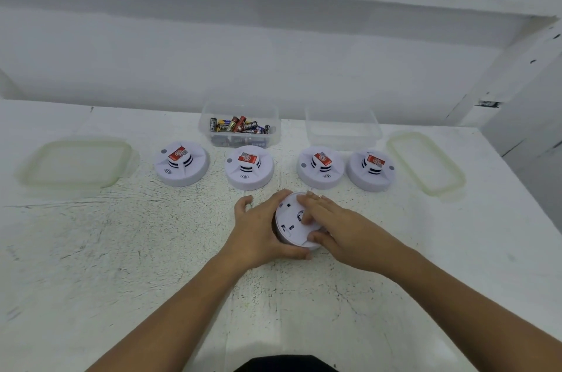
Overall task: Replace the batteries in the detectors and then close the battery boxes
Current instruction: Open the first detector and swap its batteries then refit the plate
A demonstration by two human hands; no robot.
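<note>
Well, the detector (290, 219) lies face down on the table (121, 250), near me and about the middle, with its flat back upward. My left hand (258, 228) grips it by the left rim, fingers curled round the far edge and thumb on the near one. My right hand (334, 219) lies across the back with its fingers nearly straight, the tips pressing about the hatch recess and holding nothing. It looks a light, hollow shell of stiff, smooth plastic, so I judge it would skate or spin on the table unless clamped, and the rim is the place to hold it. The hatch and its catches are likely thin, so I would work them with fingertips only and never lever. Beyond it stands the row of four detectors (249, 168), and farther off the box of batteries (240, 127).
</note>
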